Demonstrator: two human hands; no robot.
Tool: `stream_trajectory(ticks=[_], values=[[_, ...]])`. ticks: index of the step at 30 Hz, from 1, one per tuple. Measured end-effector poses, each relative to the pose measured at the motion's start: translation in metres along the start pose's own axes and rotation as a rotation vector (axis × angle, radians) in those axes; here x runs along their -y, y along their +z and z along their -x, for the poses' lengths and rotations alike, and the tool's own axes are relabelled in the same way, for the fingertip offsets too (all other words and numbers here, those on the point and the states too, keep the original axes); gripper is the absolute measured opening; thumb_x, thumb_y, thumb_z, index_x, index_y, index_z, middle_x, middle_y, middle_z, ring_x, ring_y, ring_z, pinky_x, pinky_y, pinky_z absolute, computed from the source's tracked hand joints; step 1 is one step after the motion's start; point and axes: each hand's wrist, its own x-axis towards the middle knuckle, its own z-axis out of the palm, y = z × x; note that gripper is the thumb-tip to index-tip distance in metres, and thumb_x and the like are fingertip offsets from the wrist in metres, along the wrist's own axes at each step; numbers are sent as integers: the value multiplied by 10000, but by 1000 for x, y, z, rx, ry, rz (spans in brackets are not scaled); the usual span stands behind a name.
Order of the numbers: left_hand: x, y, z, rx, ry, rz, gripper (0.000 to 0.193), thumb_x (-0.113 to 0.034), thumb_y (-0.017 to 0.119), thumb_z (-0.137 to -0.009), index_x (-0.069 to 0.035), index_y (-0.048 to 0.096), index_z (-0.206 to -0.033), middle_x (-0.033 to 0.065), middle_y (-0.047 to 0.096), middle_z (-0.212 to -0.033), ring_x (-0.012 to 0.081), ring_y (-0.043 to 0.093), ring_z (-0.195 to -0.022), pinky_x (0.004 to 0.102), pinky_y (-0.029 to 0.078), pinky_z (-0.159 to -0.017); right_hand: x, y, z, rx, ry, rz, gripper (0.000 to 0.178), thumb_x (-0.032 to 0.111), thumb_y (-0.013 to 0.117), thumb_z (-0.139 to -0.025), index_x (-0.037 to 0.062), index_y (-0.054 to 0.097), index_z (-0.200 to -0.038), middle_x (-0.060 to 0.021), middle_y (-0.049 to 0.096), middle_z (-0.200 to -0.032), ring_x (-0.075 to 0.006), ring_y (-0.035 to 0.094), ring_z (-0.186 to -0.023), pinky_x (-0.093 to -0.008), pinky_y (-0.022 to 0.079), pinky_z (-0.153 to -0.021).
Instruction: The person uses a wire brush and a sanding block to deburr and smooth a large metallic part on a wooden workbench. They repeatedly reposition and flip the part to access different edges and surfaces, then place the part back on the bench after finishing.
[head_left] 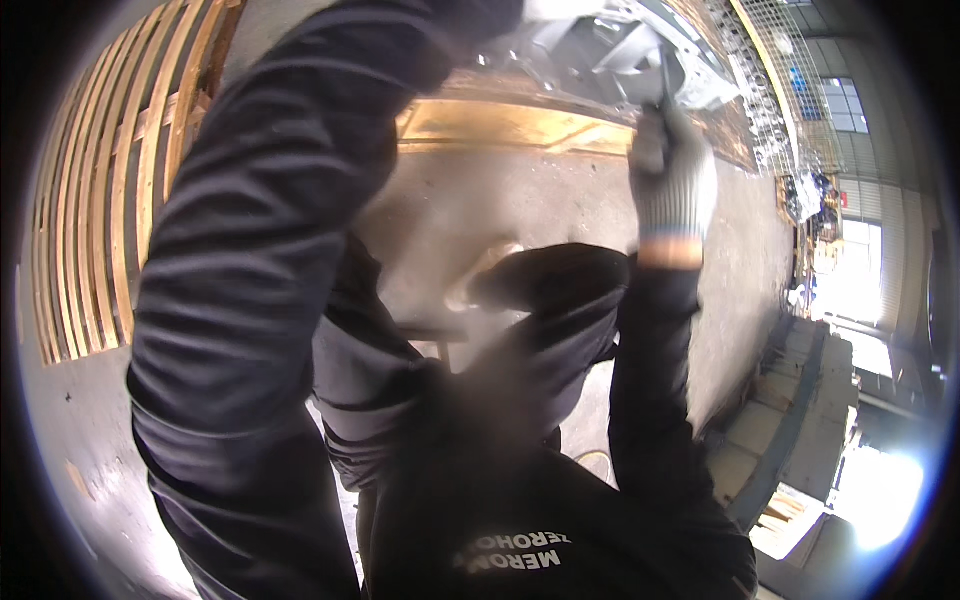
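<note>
Seen from above through a round fisheye view, a person in a black long-sleeved top and dark trousers bends over a shiny silver-grey metal part [610, 58] at the top of the view, right of centre. The part has an uneven, ribbed shape, blurred and partly lost in glare, and lies above a light wooden board [510, 125] that runs crosswise. The right hand [675, 170], in a pale knitted glove with an orange cuff [671, 252], reaches up to the part's near edge. Its fingers are bent and dark toward the tips; whether they grip the metal or something slim, or merely touch it, cannot be told. The left arm, in a wrinkled black sleeve [240, 250], sweeps up the left side and across to the top. The left hand [562, 9] is just a bright, cropped patch at the upper edge beside the part, and whether its fingers are clenched or released cannot be told. Below, the person's legs [540, 310] stand out against a grey floor [740, 280]. At the far left is a slatted wooden pallet [100, 215]; at the upper right, a wire mesh [800, 90] stands near bright windows [862, 270].
</note>
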Motion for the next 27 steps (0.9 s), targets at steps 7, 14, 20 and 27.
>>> stream_trajectory(ticks=[7,14,20,27], values=[[-2,-2,0,20,-10,19,556,-648,639,-933,-167,808,-1155,148,804,-910,307,779,-818,456,613,-762,-9,3,12,-155,83,-299,236,159,516,-1152,-59,595,-1104,3,483,-771,-44,391,-532,-184,329,-401],[-6,-5,2,40,-18,25,521,-611,655,-928,-156,813,-1128,149,803,-907,305,777,-816,455,611,-759,7,-12,9,96,292,-616,171,149,585,-1109,-6,637,-1159,-9,533,-842,-83,479,-644,-227,445,-522],[-8,-4,2,67,-21,37,491,-579,668,-925,-146,817,-1104,150,803,-905,304,776,-814,455,609,-757,4,-17,-5,169,241,-673,132,123,533,-1124,21,614,-1098,5,514,-774,-83,487,-614,-221,444,-501],[-14,-5,2,91,-31,49,457,-542,684,-921,-135,821,-1077,151,802,-903,303,774,-811,455,606,-754,6,-39,15,158,459,-1073,142,105,519,-1123,3,549,-1028,24,469,-776,-66,452,-586,-224,441,-490]])
